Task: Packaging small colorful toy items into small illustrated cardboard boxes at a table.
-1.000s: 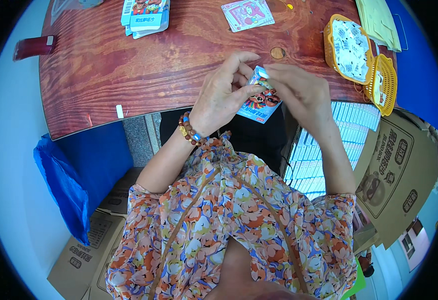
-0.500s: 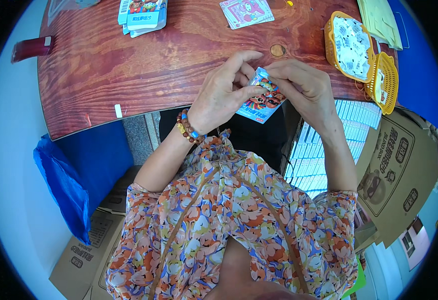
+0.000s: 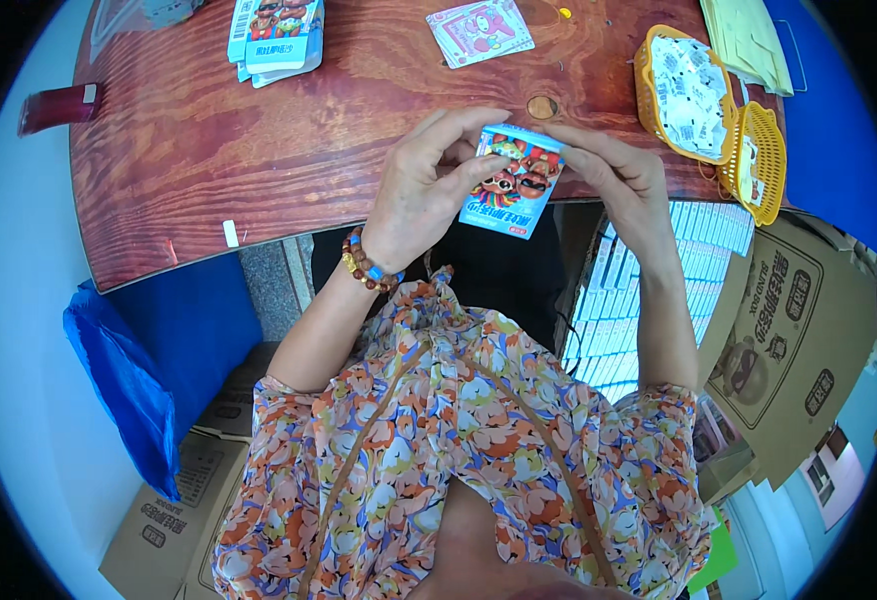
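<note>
A small blue printed cardboard box with cartoon figures on its front is held over the near edge of the table. My left hand grips its left side, the thumb across the printed face and the fingers behind. The fingers of my right hand are at the box's upper right corner, thumb and forefinger pressed on its top edge. The box's back and whatever may be inside it are hidden.
The reddish wooden table bears blue printed cartons, pink cards and a dark red object. Yellow baskets, one full of white packets, stand right. Rows of small boxes lie below, beside a brown carton.
The box has turned more upright, its printed front now facing me squarely. My right hand has shifted from over its top to its upper right corner.
</note>
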`<state>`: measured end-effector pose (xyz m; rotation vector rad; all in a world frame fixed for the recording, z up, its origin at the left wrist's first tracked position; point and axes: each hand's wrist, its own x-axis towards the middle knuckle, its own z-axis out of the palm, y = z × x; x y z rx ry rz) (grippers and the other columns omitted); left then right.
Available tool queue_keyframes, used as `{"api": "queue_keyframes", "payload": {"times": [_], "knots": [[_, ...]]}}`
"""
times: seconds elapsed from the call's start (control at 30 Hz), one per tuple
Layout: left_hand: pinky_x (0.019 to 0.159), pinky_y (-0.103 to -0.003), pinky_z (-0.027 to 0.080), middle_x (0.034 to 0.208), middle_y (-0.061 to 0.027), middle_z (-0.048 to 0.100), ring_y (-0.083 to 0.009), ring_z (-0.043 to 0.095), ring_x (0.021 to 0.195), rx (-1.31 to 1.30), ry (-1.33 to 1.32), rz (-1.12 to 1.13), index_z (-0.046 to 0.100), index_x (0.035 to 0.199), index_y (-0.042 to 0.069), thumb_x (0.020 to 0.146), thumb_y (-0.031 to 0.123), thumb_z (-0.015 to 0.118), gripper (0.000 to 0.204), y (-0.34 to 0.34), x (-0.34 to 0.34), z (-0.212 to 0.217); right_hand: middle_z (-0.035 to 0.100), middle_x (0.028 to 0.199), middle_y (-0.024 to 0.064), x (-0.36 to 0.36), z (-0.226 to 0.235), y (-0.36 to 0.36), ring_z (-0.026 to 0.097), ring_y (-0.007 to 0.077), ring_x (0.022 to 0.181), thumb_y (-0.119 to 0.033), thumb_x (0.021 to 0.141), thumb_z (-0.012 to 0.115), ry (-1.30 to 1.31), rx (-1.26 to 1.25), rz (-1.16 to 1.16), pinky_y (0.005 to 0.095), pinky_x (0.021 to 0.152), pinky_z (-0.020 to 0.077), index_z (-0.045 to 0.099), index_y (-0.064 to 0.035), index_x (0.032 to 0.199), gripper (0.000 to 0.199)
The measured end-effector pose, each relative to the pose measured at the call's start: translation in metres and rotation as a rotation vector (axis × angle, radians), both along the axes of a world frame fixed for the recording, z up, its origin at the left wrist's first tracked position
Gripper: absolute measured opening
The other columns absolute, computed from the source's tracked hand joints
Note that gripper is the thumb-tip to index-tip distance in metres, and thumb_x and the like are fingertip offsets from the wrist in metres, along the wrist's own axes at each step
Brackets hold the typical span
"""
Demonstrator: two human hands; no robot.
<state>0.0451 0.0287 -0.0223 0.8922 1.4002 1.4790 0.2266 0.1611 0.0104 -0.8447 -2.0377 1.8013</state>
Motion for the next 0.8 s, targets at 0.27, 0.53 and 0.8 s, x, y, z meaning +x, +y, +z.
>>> {"api": "queue_keyframes", "payload": {"times": [0.27, 0.53, 0.8], "knots": [[0.074, -0.024, 0.051, 0.097, -0.0042, 0.057, -0.0091, 0.061, 0.083, 0.007, 0.085, -0.019, 0.063, 0.128, 0.005, 0.091, 0.008, 0.069, 0.037, 0.000, 0.001, -0.004, 0.070, 0.118, 0.0101, 0.003, 0.004, -0.005, 0.066, 0.0132, 0.105, -0.006, 0.095, 0.062, -0.005, 0.257, 0.065, 0.0269, 0.090, 0.0531, 0.066, 0.0002, 0.124, 0.029], [0.074, -0.023, 0.052, 0.102, -0.0041, 0.059, -0.0092, 0.062, 0.087, -0.006, -0.066, -0.021, 0.062, 0.129, 0.006, 0.091, 0.006, 0.069, 0.039, -0.001, 0.006, 0.000, 0.065, 0.124, 0.0105, 0.003, 0.005, -0.023, 0.068, 0.0159, 0.103, 0.002, 0.089, 0.068, -0.055, 0.256, -0.018, 0.0280, 0.088, 0.0559, 0.062, -0.0003, 0.129, 0.040], [0.079, -0.027, 0.056, 0.117, -0.0081, 0.061, -0.0124, 0.068, 0.093, 0.025, -0.057, -0.095, 0.055, 0.136, 0.005, 0.087, -0.001, 0.071, 0.052, 0.000, 0.012, 0.002, 0.064, 0.123, 0.0105, 0.007, -0.015, -0.010, 0.065, 0.0177, 0.109, 0.002, 0.088, 0.069, 0.113, 0.131, -0.029, 0.0287, 0.089, 0.0566, 0.064, -0.0005, 0.125, 0.037]]}}
